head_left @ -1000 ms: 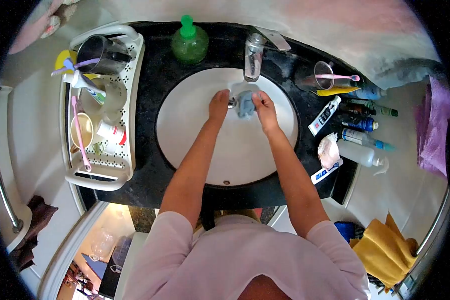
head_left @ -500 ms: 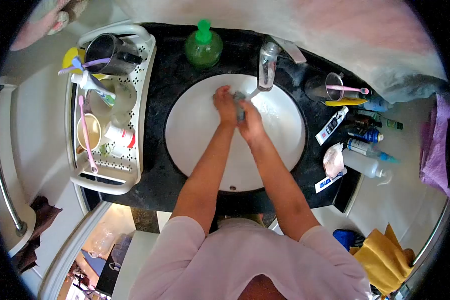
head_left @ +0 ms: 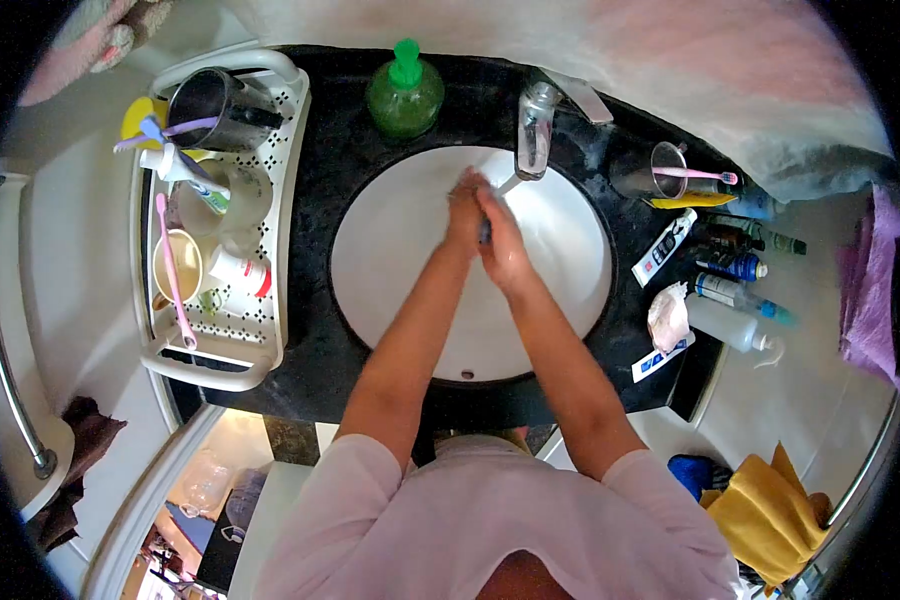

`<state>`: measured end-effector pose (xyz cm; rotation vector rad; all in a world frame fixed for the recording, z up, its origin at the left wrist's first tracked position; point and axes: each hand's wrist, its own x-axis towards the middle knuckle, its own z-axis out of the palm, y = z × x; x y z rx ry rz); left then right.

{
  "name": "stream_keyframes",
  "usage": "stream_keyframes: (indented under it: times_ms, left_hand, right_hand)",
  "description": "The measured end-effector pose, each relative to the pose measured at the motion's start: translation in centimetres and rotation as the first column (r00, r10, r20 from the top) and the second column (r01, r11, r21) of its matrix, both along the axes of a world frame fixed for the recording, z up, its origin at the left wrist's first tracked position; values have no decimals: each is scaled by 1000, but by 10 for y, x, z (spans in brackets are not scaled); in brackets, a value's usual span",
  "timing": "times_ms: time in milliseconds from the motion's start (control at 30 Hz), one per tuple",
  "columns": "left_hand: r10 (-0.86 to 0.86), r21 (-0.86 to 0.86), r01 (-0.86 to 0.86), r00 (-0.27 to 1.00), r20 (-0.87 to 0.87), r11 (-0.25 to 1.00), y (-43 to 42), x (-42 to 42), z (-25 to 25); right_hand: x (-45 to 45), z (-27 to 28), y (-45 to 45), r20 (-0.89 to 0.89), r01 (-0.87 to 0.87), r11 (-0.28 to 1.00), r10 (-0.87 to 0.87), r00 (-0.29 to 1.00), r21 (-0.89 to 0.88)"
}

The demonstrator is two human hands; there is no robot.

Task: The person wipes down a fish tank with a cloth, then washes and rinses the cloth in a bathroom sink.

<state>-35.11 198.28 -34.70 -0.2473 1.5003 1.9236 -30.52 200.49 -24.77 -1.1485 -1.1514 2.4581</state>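
Observation:
Over the white sink basin (head_left: pixel 400 300), my left hand (head_left: pixel 463 217) and my right hand (head_left: pixel 504 240) are pressed together. A small, wet-looking grey bundle (head_left: pixel 485 230), perhaps a cloth, is squeezed between them, mostly hidden by the fingers. Water runs from the metal faucet (head_left: pixel 534 135) just above and to the right of my fingertips. The stream comes down beside my hands and wets the basin.
A green pump bottle (head_left: pixel 406 100) stands behind the basin. On the left, a white perforated rack (head_left: pixel 260 345) holds cups and toothbrushes. Toothpaste tubes (head_left: pixel 664 248), a grey cup (head_left: pixel 660 172) and several bottles (head_left: pixel 727 322) line the right side of the black counter.
My left hand has swung right, closing against my right hand. The grey bundle showed more between the fingers before and is now largely covered.

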Motion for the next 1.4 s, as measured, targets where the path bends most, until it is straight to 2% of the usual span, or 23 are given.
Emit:
stream_keyframes:
  times_ms: [33, 67, 133, 167, 233, 267, 333, 467, 533, 567, 667, 733, 767, 833, 867, 933, 967, 1000, 1067, 1167, 1300, 1333, 1400]
  left_hand:
    - [3, 44, 6, 981, -193, 999, 14, 11, -16]
    - [26, 92, 10, 926, -376, 996, 27, 21, -32]
    - [-212, -293, 66, 839, -501, 954, -15, 43, 85]
    - [-215, -293, 70, 840, -499, 953, -18, 42, 74]
    - [-283, -411, -40, 666, -691, 911, -15, 39, 48]
    - [-281, -409, -40, 667, -691, 912, -12, 38, 45]
    - [-244, -369, -55, 658, -713, 928, -11, 32, 62]
    - [-311, -451, 31, 768, -560, 892, -10, 23, 78]
    - [-255, -458, -135, 677, -690, 879, -5, 20, 72]
    - [-255, -458, -135, 677, -690, 879, -5, 20, 69]
    - [-283, -496, -42, 778, -560, 867, -7, 11, 72]
    - [-403, -537, -13, 647, -648, 843, -5, 3, 46]
    - [-403, -538, -13, 648, -647, 843, -8, -2, 42]
    - [-570, -614, 83, 488, -661, 785, -16, -17, 47]
    - [-571, -615, 84, 488, -660, 784, -18, -22, 49]
    - [-179, -295, 21, 834, -522, 955, -20, -30, 44]
    - [-126, -154, 93, 967, -220, 984, -24, -37, 62]
    - [-125, -161, 90, 967, -221, 983, -28, -39, 75]
    - [-4, 184, 5, 1000, -6, 983, -34, -38, 94]
    - [103, 235, -134, 985, 140, 963, -41, -38, 104]
    - [139, 163, -175, 967, 212, 971, -45, -30, 106]
    - [154, 116, -187, 956, 249, 976, -46, -29, 105]
    - [169, 71, -196, 945, 281, 978, -45, -24, 97]
  right_hand:
    - [-8, 3, 9, 58, 35, 995, -29, 998, -99]
    - [-7, -33, 26, 37, 146, 940, -142, 989, -307]
    - [-7, -68, 63, 75, -39, 931, 71, 995, -364]
    - [-4, -65, 61, 77, -35, 931, 68, 995, -364]
    - [-1, -49, 56, -279, -250, 678, 68, 958, -691]
    - [-3, -43, 54, -278, -250, 680, 69, 958, -690]
    - [-5, -36, 48, -73, -72, 836, 39, 997, -544]
    - [-7, -31, 36, -61, -50, 909, 27, 998, -413]
    - [-7, -22, 31, 121, 55, 947, -17, 992, -315]
    - [-7, -17, 29, 181, 85, 957, -35, 983, -278]
    - [-1, -14, 25, 73, -20, 981, 35, 997, -195]
    - [4, -24, 22, 159, -76, 976, 44, 986, 203]
    - [7, -25, 24, 160, -77, 976, 44, 986, 202]
    - [13, -20, 33, 252, -293, 866, 203, 946, 405]
    - [15, -20, 35, 253, -293, 866, 202, 946, 404]
    - [16, -32, 43, 314, -227, 896, 105, 944, 381]
    - [32, -114, 59, 340, -322, 696, 119, 933, 642]
    - [33, -106, 54, 337, -322, 699, 123, 934, 638]
    - [38, -73, 43, 749, -821, 247, 337, 570, 515]
    - [36, -73, 31, 862, -905, 100, 277, 425, 414]
    - [23, -72, 21, 941, -952, -86, 201, 271, 293]
    - [17, -72, 25, 941, -952, -85, 203, 273, 294]
    - [7, -71, 34, 845, -996, 91, 532, 60, 13]
